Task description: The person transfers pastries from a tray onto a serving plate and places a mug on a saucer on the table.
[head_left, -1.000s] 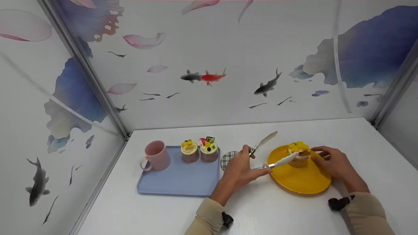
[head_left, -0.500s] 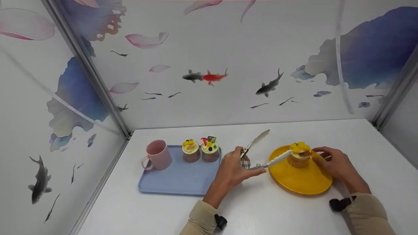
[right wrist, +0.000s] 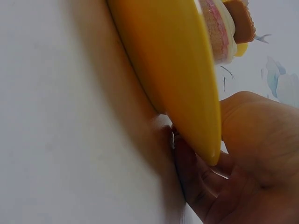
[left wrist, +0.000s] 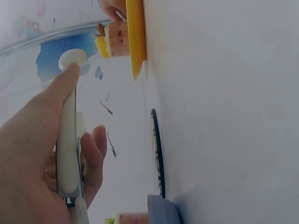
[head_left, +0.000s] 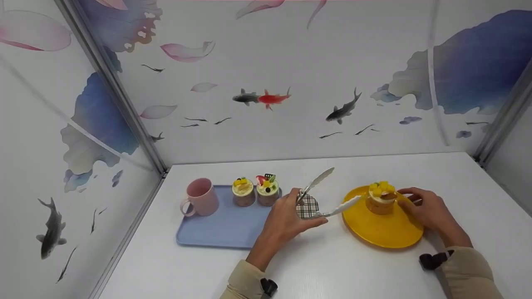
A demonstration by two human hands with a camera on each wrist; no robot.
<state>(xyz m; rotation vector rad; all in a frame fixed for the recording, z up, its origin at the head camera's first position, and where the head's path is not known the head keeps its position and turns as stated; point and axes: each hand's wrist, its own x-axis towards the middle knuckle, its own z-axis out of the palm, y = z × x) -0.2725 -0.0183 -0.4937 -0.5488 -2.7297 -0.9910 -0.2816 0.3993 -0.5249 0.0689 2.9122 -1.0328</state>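
My left hand (head_left: 282, 220) holds a pair of metal tongs (head_left: 347, 205) with pale tips, their two arms spread wide with nothing between them. In the left wrist view, my thumb lies along the white handle (left wrist: 68, 158). Right of the tongs, a small cake cup (head_left: 380, 205) topped with yellow fruit cubes stands upright on a yellow plate (head_left: 384, 234). My right hand (head_left: 428, 211) grips the plate's right rim beside the cake, with fingers at its underside in the right wrist view. Below the tongs lies a round checked coaster (head_left: 307, 206), partly hidden by my left hand.
On the left, a blue tray (head_left: 220, 232) carries a pink mug (head_left: 202, 197) and two more cake cups, one with yellow fruit (head_left: 243, 193) and one with strawberry (head_left: 267, 191). Patterned panels (head_left: 187, 145) enclose the white table at the back and sides.
My left hand has moved left with the tongs, whose tips are now away from the cake cup on the plate. More of the coaster shows. My right hand stays at the plate.
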